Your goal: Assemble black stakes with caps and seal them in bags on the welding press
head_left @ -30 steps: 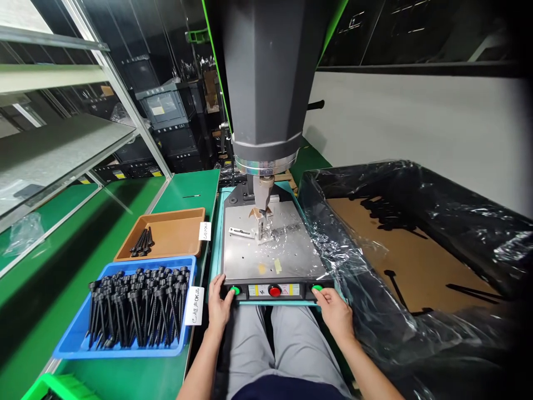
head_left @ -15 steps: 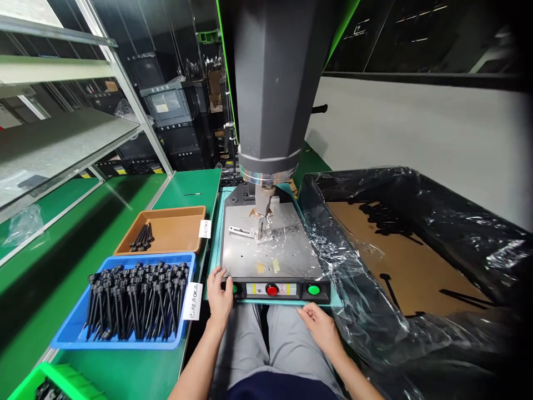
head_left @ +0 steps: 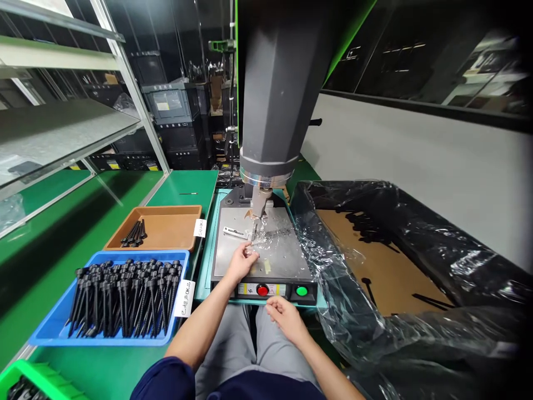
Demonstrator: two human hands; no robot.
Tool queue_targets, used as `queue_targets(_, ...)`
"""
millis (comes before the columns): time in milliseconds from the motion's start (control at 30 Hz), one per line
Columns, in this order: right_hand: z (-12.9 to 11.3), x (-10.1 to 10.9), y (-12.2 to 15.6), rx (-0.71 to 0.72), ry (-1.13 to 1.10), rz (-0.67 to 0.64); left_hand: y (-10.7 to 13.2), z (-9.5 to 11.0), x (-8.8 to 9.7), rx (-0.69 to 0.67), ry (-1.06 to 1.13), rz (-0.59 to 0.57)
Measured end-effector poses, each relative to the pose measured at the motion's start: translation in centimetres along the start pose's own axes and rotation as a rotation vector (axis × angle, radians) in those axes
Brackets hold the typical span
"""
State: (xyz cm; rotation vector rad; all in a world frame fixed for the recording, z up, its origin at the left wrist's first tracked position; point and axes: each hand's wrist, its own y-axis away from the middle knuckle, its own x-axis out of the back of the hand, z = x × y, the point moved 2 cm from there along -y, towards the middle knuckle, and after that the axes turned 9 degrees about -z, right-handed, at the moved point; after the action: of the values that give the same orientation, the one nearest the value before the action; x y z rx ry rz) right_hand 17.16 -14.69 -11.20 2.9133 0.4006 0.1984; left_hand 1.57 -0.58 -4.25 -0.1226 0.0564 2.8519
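Observation:
My left hand (head_left: 241, 262) reaches over the metal plate (head_left: 233, 261) of a press-like machine. Its thumb and forefinger are apart, close to a small fixture (head_left: 253, 230) under the machine's metal tip (head_left: 261, 201); I see nothing held between them. My right hand (head_left: 288, 319) hovers above my lap by the front panel, its fingers curled in with no object showing. On that panel are a red button (head_left: 262, 290) and a green button (head_left: 301, 291). A slotted metal bar (head_left: 235, 232) lies left of the fixture.
On the left, a blue tray (head_left: 41, 332) holds many black ribbed stems with knobbed heads. Behind it, a brown tray (head_left: 166, 229) carries several smaller black pieces. A green bin (head_left: 50, 380) stands front left. At right, a plastic-lined box (head_left: 345, 289) contains black parts.
My left hand has left the panel's left end and moved forward and right over the plate. My right hand stays near the panel's front edge, fingers more curled. The view has shifted slightly.

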Motion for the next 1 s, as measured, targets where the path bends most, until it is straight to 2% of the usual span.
queue_targets(100,-0.9,-1.4,-1.7,0.005,-0.117,-0.086,1.0,1.1,-0.6,0.026,0.106,-0.087)
queue_targets(233,-2.5,-3.3,-5.2,0.114,-0.177,-0.179,2.3,3.9,-1.3,0.061,0.276,-0.120)
queue_targets(300,-3.4,-3.8,-7.3,0.158,-0.117,-0.157,2.6,5.1,-1.7,0.086,0.346,-0.116)
queue_targets(367,-4.3,-3.6,-9.3,0.184,-0.013,-0.058,2.7,5.9,-2.1,0.111,0.420,-0.108)
queue_targets(500,-6.2,-1.6,-11.7,0.317,0.118,0.251,2.6,6.4,-2.8,0.077,0.548,-0.072)
queue_targets(567,-7.2,-0.1,-12.4,0.427,0.136,0.348,2.5,6.5,-2.9,0.031,0.571,-0.065)
queue_targets(667,-8.6,2.0,-13.4,0.507,0.150,0.414,2.3,6.4,-3.0,-0.009,0.581,-0.058)
queue_targets(833,-11.6,4.6,-15.9,0.500,0.266,0.586,2.0,6.5,-2.9,-0.010,0.589,-0.015)
queue_targets(1000,-15.3,5.6,-17.9,0.551,0.385,0.540,1.4,7.2,-2.8,-0.010,0.584,0.000)
